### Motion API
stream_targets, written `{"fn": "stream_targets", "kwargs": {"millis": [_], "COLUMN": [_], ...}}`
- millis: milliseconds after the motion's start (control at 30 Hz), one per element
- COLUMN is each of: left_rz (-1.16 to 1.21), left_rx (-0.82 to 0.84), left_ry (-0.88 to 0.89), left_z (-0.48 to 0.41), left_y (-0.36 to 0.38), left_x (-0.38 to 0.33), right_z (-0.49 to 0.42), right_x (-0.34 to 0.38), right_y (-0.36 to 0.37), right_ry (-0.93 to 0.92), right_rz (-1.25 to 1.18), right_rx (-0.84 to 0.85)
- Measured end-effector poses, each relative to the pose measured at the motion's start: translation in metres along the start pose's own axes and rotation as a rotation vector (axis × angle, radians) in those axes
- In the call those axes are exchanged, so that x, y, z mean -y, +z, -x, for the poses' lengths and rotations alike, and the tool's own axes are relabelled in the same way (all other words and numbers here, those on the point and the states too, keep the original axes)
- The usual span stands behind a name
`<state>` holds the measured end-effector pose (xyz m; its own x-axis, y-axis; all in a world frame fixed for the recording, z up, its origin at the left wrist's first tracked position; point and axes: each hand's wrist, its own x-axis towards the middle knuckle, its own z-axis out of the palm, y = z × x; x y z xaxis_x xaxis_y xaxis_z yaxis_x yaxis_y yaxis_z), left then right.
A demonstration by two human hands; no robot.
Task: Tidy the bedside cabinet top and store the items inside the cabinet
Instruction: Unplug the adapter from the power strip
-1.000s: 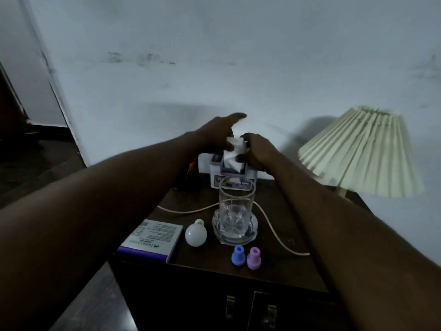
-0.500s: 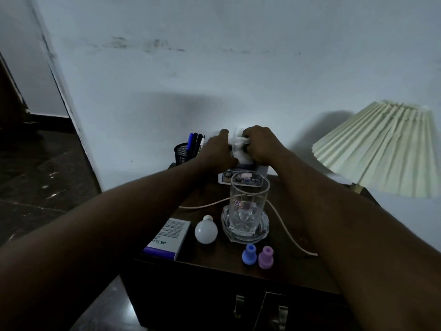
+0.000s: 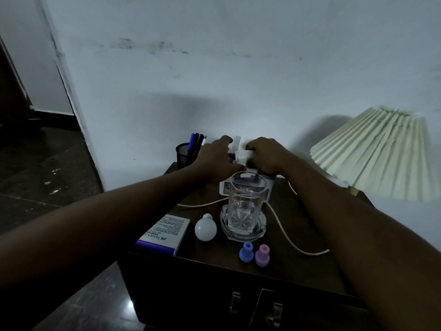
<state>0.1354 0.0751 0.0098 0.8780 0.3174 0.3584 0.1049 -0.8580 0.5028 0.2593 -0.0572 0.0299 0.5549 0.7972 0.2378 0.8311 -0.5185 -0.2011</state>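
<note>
Both grips at the tissue box, back edge of the cabinet top (image 3: 281,263)

The right grip (image 3: 265,155) is curled tight, pinching a white tissue (image 3: 243,156) above the tissue box (image 3: 224,188). The left grip (image 3: 216,156) clasps the box's left side, thumb in front and fingers over the top. The box stands at the back edge behind a glass (image 3: 247,199); a bulb (image 3: 205,227), a medicine carton (image 3: 164,232) and two small caps (image 3: 246,252) lie near the front edge.

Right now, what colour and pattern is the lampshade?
Pale cream with vertical pleats, the lampshade shows best in the head view.
</note>
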Motion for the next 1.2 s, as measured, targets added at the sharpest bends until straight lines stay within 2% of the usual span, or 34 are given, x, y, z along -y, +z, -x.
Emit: {"fn": "stream_targets", "kwargs": {"millis": [167, 333, 500, 633, 733, 800, 900, 967, 1067, 1133, 1200], "left_rz": [0.142, 0.184, 0.054, -0.082, -0.214, -0.262, -0.279, -0.29, -0.318, -0.348, -0.372], "left_rx": [0.095, 0.04, 0.012, 0.038, 0.043, 0.031, 0.015, 0.008, 0.01, 0.023, 0.032], "left_ry": [-0.051, -0.143, -0.056, 0.014, 0.058, 0.08, 0.11, 0.136, 0.157, 0.165, 0.186], "left_z": [-0.019, -0.031, -0.028, -0.034, -0.038, -0.037, -0.035, -0.035, -0.038, -0.039, -0.039], "left_y": [0.001, 0.009, 0.018, 0.018, 0.019, 0.02, 0.019, 0.019, 0.018, 0.017, 0.019], "left_x": [-0.009, -0.01, -0.001, 0.0, 0.0, 0.0, 0.003, 0.003, 0.001, 0.0, 0.001], "right_z": [-0.005, -0.018, -0.028, -0.031, -0.03, -0.027, -0.014, -0.004, 0.013, 0.025, 0.03], "right_x": [0.006, 0.002, 0.002, -0.007, -0.008, -0.007, -0.002, 0.001, 0.002, 0.004, 0.005], "right_y": [-0.017, -0.038, -0.017, -0.018, -0.02, -0.02, -0.02, -0.018, -0.007, 0.006, 0.016], "right_ry": [0.072, 0.216, 0.181, 0.125, 0.106, 0.118, 0.142, 0.115, 0.142, 0.144, 0.091], "right_rz": [-0.021, -0.13, 0.033, 0.023, -0.004, -0.087, -0.226, -0.166, -0.076, -0.039, 0.087], "right_rx": [0.083, -0.203, -0.02, -0.096, -0.034, -0.09, -0.388, -0.356, -0.144, -0.181, -0.316]}}
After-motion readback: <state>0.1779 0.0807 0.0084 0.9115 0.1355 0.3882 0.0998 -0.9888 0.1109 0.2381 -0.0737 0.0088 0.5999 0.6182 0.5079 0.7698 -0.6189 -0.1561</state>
